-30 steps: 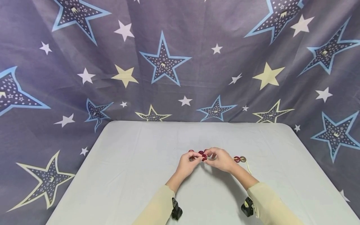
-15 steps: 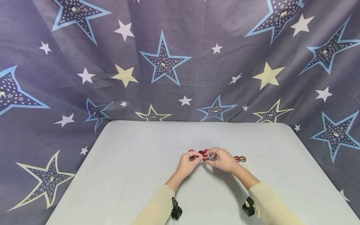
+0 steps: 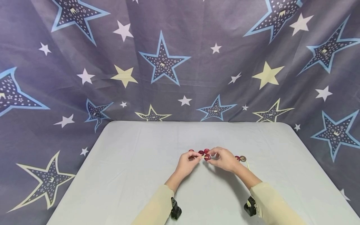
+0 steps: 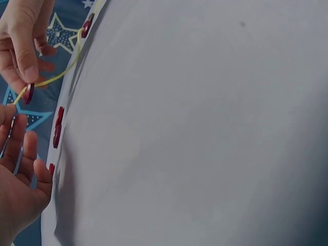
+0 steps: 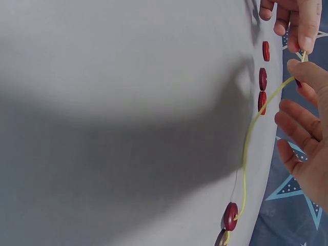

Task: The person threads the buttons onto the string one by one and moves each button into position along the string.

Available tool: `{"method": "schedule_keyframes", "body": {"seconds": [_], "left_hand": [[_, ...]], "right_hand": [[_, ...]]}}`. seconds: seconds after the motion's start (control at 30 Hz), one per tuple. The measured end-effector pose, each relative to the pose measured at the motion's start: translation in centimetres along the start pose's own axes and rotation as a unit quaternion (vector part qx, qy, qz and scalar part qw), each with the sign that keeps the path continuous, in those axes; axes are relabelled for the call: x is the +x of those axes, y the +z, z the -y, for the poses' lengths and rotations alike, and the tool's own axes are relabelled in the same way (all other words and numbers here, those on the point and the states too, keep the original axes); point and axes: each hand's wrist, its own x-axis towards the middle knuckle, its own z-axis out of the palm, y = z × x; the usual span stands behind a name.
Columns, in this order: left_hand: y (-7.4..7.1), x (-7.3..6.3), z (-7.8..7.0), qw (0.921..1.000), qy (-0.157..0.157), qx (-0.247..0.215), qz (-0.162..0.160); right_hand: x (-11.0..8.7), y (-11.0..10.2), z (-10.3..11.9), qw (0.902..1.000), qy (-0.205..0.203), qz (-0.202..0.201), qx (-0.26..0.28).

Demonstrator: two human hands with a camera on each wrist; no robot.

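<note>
A dark red button [image 3: 207,157] is pinched between the thumb and fingers of my right hand [image 3: 226,160], above the table. Yellow string [image 4: 61,74] passes through it and runs back to a red button [image 5: 230,216] threaded on the same string. Behind that one, a brownish button [image 3: 243,158] is also on the string. With thumb and forefinger, my left hand [image 3: 187,164] pinches the short string end on the other side of the held button; its other fingers are loosely bent.
Loose red buttons lie on the white-covered table [image 3: 126,175] just beyond the hands: one at the left [image 5: 266,51], then a darker one [image 5: 263,79] beside a brighter one [image 5: 262,102]. A star-patterned cloth [image 3: 197,78] hangs behind the table.
My right hand has shifted slightly right with the button, away from the left fingertips. More string now shows between the button and my left hand, which has barely moved.
</note>
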Motion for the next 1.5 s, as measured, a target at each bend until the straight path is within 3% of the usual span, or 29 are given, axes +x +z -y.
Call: {"method": "schedule_keyframes", "body": {"seconds": [0.1, 0.3, 0.43, 0.7, 0.83, 0.93, 1.1, 1.5], "left_hand": [[-0.1, -0.2, -0.7, 1.0000, -0.005, -0.002, 0.000], [-0.9, -1.2, -3.3, 0.9999, 0.000, -0.002, 0.013], [-1.1, -1.4, -3.9, 0.9999, 0.003, -0.004, 0.015], [-1.0, -1.2, -3.8, 0.9999, 0.005, 0.003, 0.012], [-0.6, -0.4, -1.7, 1.0000, 0.001, 0.004, 0.003], [-0.4, -0.2, -1.2, 1.0000, 0.001, 0.001, -0.004], [-0.9, -1.0, -3.6, 1.0000, 0.008, 0.000, 0.002], [-1.1, -1.1, -3.8, 1.0000, -0.001, 0.005, 0.004]], "right_hand": [[0.0, -0.1, -0.1, 0.9999, 0.012, 0.001, -0.001], [-0.2, -0.3, -0.3, 0.9998, 0.020, 0.001, 0.001], [-0.3, -0.4, -0.6, 0.9999, 0.016, -0.004, 0.002], [-0.4, -0.6, -1.0, 0.9995, 0.029, -0.011, 0.003], [-0.4, -0.7, -1.2, 0.9993, 0.035, -0.014, 0.000], [-0.5, -0.8, -1.5, 0.9992, 0.035, -0.018, -0.001], [-0.5, -0.9, -1.8, 0.9990, 0.038, -0.022, -0.002], [-0.7, -1.2, -2.0, 0.9988, 0.045, -0.020, -0.001]]}}
